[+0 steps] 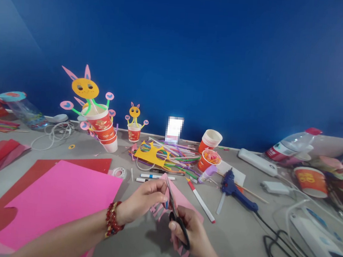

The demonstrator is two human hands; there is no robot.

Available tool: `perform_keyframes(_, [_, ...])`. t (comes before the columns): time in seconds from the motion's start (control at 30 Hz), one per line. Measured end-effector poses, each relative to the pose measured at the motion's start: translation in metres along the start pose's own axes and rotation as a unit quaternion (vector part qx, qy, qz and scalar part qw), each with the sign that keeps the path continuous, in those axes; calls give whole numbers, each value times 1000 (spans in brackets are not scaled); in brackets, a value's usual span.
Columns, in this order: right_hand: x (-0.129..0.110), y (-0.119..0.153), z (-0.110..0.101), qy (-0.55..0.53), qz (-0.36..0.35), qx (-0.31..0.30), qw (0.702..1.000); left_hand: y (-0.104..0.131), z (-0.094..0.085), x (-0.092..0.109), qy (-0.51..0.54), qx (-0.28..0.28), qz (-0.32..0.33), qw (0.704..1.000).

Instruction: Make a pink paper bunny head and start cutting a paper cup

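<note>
Pink paper piece [166, 203] pinched in left hand [144, 199], just beside scissors [175, 216] gripped in right hand [192, 226].

A single head-worn camera looks forward and down from above the near side of the scissors [173, 202], close enough that the left hand [143, 199] and right hand [192, 227] beside them show large. Beyond the scissors it squarely faces a blue wall [176, 65]. The wide view takes in the grey tabletop [132, 248] on both sides of the scissors, stretching the paper cup [309, 182] far to their right.
</note>
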State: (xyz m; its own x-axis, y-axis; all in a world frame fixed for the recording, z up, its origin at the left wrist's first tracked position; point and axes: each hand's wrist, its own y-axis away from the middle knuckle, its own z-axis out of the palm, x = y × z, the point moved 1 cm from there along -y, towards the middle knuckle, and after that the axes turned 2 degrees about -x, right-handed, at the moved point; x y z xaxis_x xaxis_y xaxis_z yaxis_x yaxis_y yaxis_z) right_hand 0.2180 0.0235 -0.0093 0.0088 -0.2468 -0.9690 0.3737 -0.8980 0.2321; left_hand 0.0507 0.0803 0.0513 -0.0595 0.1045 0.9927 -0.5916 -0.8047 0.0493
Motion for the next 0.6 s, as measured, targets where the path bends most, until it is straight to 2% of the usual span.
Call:
perform_keyframes(0.2, [0, 0, -4, 12, -11, 16, 1000, 0, 0, 1, 11, -7, -11, 1000])
perform_keyframes(0.47, [-16, 2, -9, 22, -62, 51, 996, 0, 0, 5, 38, -11, 7, 999])
perform_keyframes(0.6, [-12, 1, -8, 1, -61, 35, 998, 0, 0, 6, 47, -5, 14, 999])
